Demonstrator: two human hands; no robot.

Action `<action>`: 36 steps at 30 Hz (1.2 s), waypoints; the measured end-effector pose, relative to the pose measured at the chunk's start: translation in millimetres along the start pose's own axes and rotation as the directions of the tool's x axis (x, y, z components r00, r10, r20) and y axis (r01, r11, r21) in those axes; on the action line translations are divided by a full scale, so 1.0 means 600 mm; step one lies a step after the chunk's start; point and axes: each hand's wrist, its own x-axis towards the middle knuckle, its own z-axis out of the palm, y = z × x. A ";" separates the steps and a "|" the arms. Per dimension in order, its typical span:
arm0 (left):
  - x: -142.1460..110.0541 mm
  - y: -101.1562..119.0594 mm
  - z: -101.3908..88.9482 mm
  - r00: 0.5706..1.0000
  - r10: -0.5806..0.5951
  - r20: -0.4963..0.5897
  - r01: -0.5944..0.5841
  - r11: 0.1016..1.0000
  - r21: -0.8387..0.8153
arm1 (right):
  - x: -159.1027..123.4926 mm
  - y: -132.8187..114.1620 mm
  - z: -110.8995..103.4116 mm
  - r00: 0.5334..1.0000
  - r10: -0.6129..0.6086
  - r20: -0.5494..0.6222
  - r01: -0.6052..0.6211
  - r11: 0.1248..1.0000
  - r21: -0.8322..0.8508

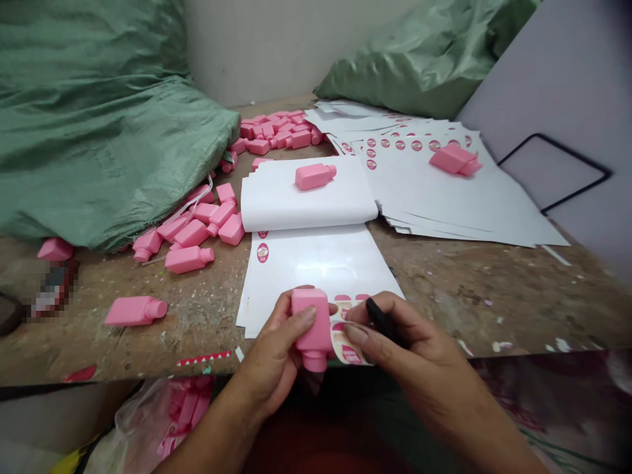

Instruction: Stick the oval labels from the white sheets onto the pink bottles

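Observation:
My left hand is closed around a pink plastic bottle, its neck pointing down toward me and the thumb across its flat face. Between the thumb and fingers of my right hand is a printed sticker label, beside the bottle's right side; whether it touches the bottle I cannot make out. A dark, handle-like object also sits in the right hand, mostly hidden by the fingers. Just beyond both hands lies a label sheet with round pink prints, its far part under a folded-over white sheet.
One pink bottle rests on the folded sheet. Several more lie beside a green sack at left, with a heap at the back. Label sheets are stacked at right near a black wire frame. A bag of bottles is below the table edge.

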 end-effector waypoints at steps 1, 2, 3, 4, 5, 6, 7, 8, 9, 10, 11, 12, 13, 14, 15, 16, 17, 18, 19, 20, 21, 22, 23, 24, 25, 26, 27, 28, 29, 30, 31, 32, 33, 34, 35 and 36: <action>0.000 -0.003 0.002 1.000 0.009 0.012 -0.009 1.000 -0.023 | 0.001 -0.003 0.004 1.000 -0.014 -0.005 0.014 0.999 -0.029; 0.000 -0.005 0.003 1.000 0.020 0.020 -0.019 0.999 -0.047 | 0.002 -0.006 0.008 0.999 -0.031 -0.016 0.030 0.998 -0.056; 0.000 -0.008 0.004 0.999 0.033 0.020 -0.031 0.997 -0.072 | 0.003 -0.008 0.012 0.999 -0.046 -0.029 0.043 0.996 -0.079; 0.000 -0.010 0.004 0.999 0.043 0.013 -0.042 0.995 -0.091 | 0.004 -0.011 0.015 0.997 -0.064 -0.046 0.059 0.994 -0.096; 0.000 -0.013 0.004 0.999 0.049 0.002 -0.049 0.993 -0.105 | 0.006 -0.013 0.019 0.995 -0.079 -0.062 0.072 0.992 -0.108; 0.000 -0.015 0.004 0.999 0.052 -0.009 -0.053 0.992 -0.114 | 0.007 -0.015 0.022 0.992 -0.096 -0.077 0.086 0.989 -0.119; 0.000 -0.016 0.003 0.999 0.050 -0.020 -0.052 0.992 -0.118 | 0.008 -0.018 0.025 0.990 -0.110 -0.092 0.097 0.986 -0.132; 0.000 -0.017 0.003 0.999 0.046 -0.026 -0.049 0.992 -0.119 | 0.008 -0.019 0.028 0.987 -0.125 -0.104 0.109 0.983 -0.150; 0.000 -0.018 0.003 0.999 0.041 -0.031 -0.044 0.992 -0.120 | 0.009 -0.020 0.030 0.983 -0.142 -0.114 0.121 0.977 -0.174; 0.000 -0.018 0.004 0.999 0.033 -0.037 -0.037 0.992 -0.121 | 0.009 -0.021 0.032 0.980 -0.157 -0.121 0.131 0.971 -0.200; 0.001 -0.018 0.004 0.999 0.026 -0.041 -0.030 0.993 -0.118 | 0.009 -0.021 0.033 0.977 -0.171 -0.125 0.140 0.964 -0.225; 0.002 -0.018 0.004 0.999 0.020 -0.043 -0.025 0.993 -0.111 | 0.009 -0.020 0.034 0.974 -0.186 -0.128 0.150 0.957 -0.248; 0.002 -0.017 0.004 0.999 0.020 -0.044 -0.024 0.995 -0.101 | 0.008 -0.019 0.035 0.972 -0.197 -0.127 0.158 0.951 -0.268; 0.003 -0.017 0.003 0.999 0.022 -0.045 -0.026 0.996 -0.089 | 0.008 -0.018 0.035 0.970 -0.208 -0.126 0.166 0.945 -0.283; 0.003 -0.016 0.003 0.999 0.024 -0.043 -0.028 0.997 -0.075 | 0.007 -0.017 0.036 0.969 -0.216 -0.124 0.171 0.940 -0.296; 0.003 -0.016 0.002 0.999 0.028 -0.040 -0.031 0.998 -0.063 | 0.007 -0.016 0.036 0.967 -0.223 -0.121 0.177 0.935 -0.307; 0.004 -0.017 0.001 0.999 0.031 -0.037 -0.033 0.998 -0.053 | 0.006 -0.015 0.036 0.966 -0.229 -0.118 0.182 0.931 -0.316; 0.003 -0.017 -0.001 0.999 0.031 -0.036 -0.033 0.998 -0.045 | 0.006 -0.014 0.036 0.966 -0.231 -0.114 0.183 0.927 -0.326; 0.003 -0.018 -0.002 0.999 0.029 -0.035 -0.030 0.999 -0.039 | 0.006 -0.013 0.036 0.966 -0.232 -0.109 0.184 0.924 -0.335; 0.002 -0.018 -0.003 0.999 0.023 -0.034 -0.024 0.999 -0.031 | 0.007 -0.013 0.036 0.966 -0.234 -0.105 0.186 0.921 -0.343; 0.002 -0.019 -0.004 0.999 0.018 -0.034 -0.018 1.000 -0.025 | 0.007 -0.012 0.036 0.967 -0.235 -0.098 0.188 0.918 -0.350; 0.001 -0.019 -0.004 0.999 0.012 -0.032 -0.013 1.000 -0.020 | 0.008 -0.012 0.036 0.967 -0.239 -0.092 0.192 0.914 -0.357; 0.001 -0.019 -0.005 0.999 0.014 -0.030 -0.014 1.000 -0.016 | 0.009 -0.012 0.036 0.966 -0.243 -0.089 0.195 0.910 -0.365; 0.001 -0.019 -0.005 0.999 0.019 -0.028 -0.020 1.000 -0.013 | 0.010 -0.011 0.036 0.965 -0.248 -0.086 0.200 0.906 -0.373; 0.001 -0.019 -0.005 0.999 0.028 -0.026 -0.028 1.000 -0.012 | 0.011 -0.011 0.036 0.965 -0.250 -0.083 0.201 0.904 -0.378; 0.002 -0.019 -0.005 0.999 0.039 -0.028 -0.039 0.999 -0.014 | 0.011 -0.010 0.036 0.965 -0.251 -0.080 0.203 0.902 -0.381; 0.002 -0.018 -0.005 0.998 0.051 -0.027 -0.051 0.999 -0.017 | 0.012 -0.010 0.036 0.964 -0.253 -0.078 0.205 0.900 -0.384; 0.002 -0.018 -0.004 0.998 0.058 -0.024 -0.058 0.998 -0.017 | 0.012 -0.010 0.036 0.963 -0.257 -0.076 0.209 0.898 -0.388; 0.002 -0.017 -0.004 0.998 0.059 -0.018 -0.059 0.998 -0.012 | 0.012 -0.011 0.036 0.962 -0.262 -0.074 0.214 0.895 -0.392; 0.002 -0.017 -0.005 0.998 0.058 -0.009 -0.058 0.998 -0.004 | 0.012 -0.011 0.036 0.960 -0.271 -0.072 0.222 0.889 -0.400; 0.002 -0.016 -0.005 0.998 0.058 -0.001 -0.058 0.998 0.009 | 0.012 -0.011 0.036 0.956 -0.285 -0.072 0.231 0.882 -0.411; 0.001 -0.016 -0.006 0.999 0.052 0.009 -0.053 0.998 0.030 | 0.012 -0.011 0.036 0.951 -0.300 -0.070 0.244 0.872 -0.425; 0.000 -0.016 -0.007 0.999 0.042 0.019 -0.043 0.997 0.058 | 0.011 -0.010 0.036 0.946 -0.318 -0.068 0.257 0.859 -0.443; -0.001 -0.015 -0.009 0.999 0.035 0.029 -0.037 0.995 0.089 | 0.011 -0.009 0.036 0.939 -0.339 -0.064 0.271 0.841 -0.469; -0.003 -0.016 -0.010 0.999 0.035 0.041 -0.040 0.992 0.118 | 0.011 -0.007 0.037 0.930 -0.363 -0.058 0.287 0.816 -0.501; -0.004 -0.016 -0.011 0.998 0.041 0.056 -0.049 0.989 0.141 | 0.011 -0.004 0.037 0.919 -0.390 -0.046 0.305 0.783 -0.542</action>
